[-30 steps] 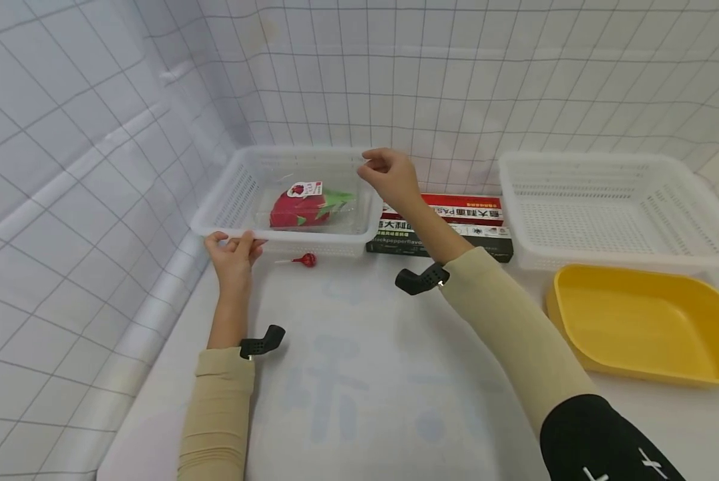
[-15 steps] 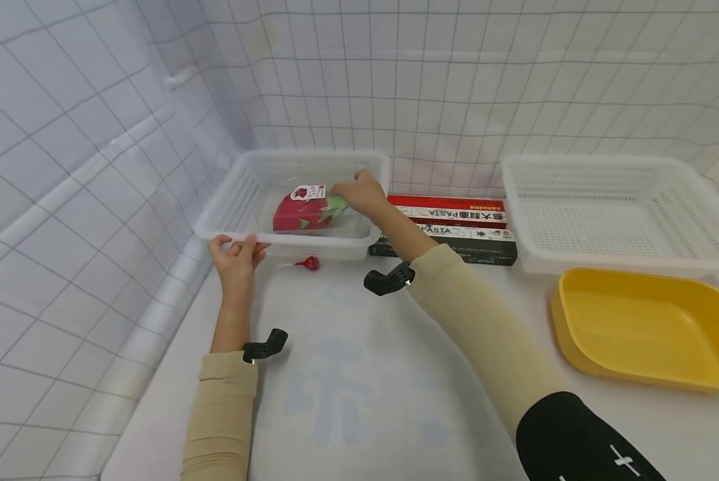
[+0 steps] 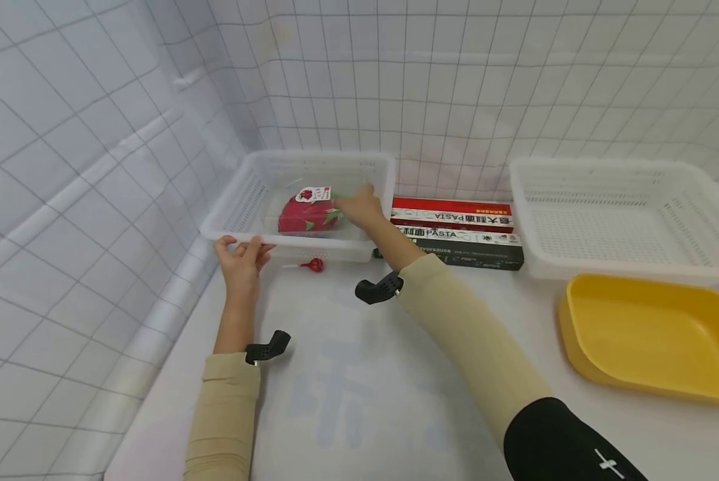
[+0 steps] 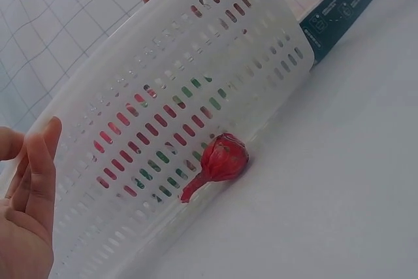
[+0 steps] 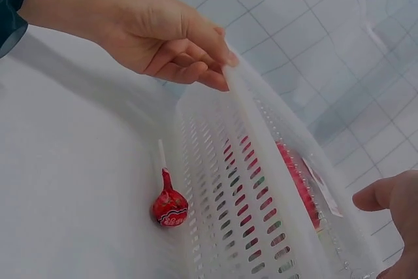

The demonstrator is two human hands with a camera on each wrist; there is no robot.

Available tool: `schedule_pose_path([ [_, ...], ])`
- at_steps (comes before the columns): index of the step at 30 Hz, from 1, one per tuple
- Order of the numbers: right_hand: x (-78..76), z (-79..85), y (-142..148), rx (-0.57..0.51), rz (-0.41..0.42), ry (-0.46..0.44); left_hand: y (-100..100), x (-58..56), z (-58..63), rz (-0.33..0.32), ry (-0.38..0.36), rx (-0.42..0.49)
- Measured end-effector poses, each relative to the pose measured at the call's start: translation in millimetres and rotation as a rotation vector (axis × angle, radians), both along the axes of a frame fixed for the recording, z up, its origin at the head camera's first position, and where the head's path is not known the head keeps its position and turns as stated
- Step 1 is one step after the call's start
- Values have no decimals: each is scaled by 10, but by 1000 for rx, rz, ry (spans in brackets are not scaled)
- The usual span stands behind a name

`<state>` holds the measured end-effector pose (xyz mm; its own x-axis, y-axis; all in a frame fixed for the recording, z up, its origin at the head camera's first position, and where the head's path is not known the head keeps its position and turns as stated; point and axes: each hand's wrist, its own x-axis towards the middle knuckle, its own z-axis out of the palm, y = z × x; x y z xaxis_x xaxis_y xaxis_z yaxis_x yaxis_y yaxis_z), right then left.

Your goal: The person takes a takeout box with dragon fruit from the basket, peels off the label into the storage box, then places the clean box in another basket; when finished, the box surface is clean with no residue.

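Observation:
At its near left corner, the left white plastic basket [image 3: 299, 242] has its rim pinched by my left hand [image 3: 240, 267]. Inside it lies a clear plastic package of red dragon fruit [image 3: 306, 215] with a white label. Over the package's right end reaches my right hand [image 3: 362, 207], its thumb and fingers spread; in the right wrist view the thumb [image 5: 373, 197] is extended, apart from the package. The right fingertips are partly hidden in the head view. On the table against the basket's front wall lies a red-wrapped lollipop [image 3: 316, 265] with a white stick.
Red and dark pasta boxes [image 3: 473, 250] lie right of the basket, partly behind my right forearm. Further right stands a second white basket [image 3: 635, 267], with a yellow tray [image 3: 653, 387] in front. A grid-patterned sheet [image 3: 443, 80] hangs at the back and left.
My right hand has moved left and down from above the basket's right rim to the dragon fruit package's right end. The left hand has kept its hold on the basket's rim.

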<state>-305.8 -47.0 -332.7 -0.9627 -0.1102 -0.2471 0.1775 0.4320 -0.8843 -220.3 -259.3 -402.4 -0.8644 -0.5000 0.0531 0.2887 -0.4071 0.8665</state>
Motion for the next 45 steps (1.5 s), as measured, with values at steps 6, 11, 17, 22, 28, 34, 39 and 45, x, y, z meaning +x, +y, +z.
schedule_pose_path([
  [6, 1, 17, 8, 25, 32, -63, -13, 15, -12, -2, -14, -27],
  [11, -8, -12, 0, -46, -5, -124, -18, 26, -11, -3, -12, -10],
  [17, -6, -81, -64, -79, -61, -201, -26, 35, -7, -10, -3, 2],
  [22, -4, -112, -138, -141, -113, -245, -45, 47, -6, -6, 6, 15],
  [28, 14, -107, -114, -370, -153, -256, -43, 52, -1, -14, 25, 21],
  [34, 33, -123, -88, -538, -160, -157, -44, 39, 0, -10, 41, 29],
  [39, 25, -139, -67, -581, -184, -74, -41, 12, -9, -15, 36, 19],
  [45, 32, -127, -46, -572, -199, -60, -30, -7, -21, -10, 27, 8],
])
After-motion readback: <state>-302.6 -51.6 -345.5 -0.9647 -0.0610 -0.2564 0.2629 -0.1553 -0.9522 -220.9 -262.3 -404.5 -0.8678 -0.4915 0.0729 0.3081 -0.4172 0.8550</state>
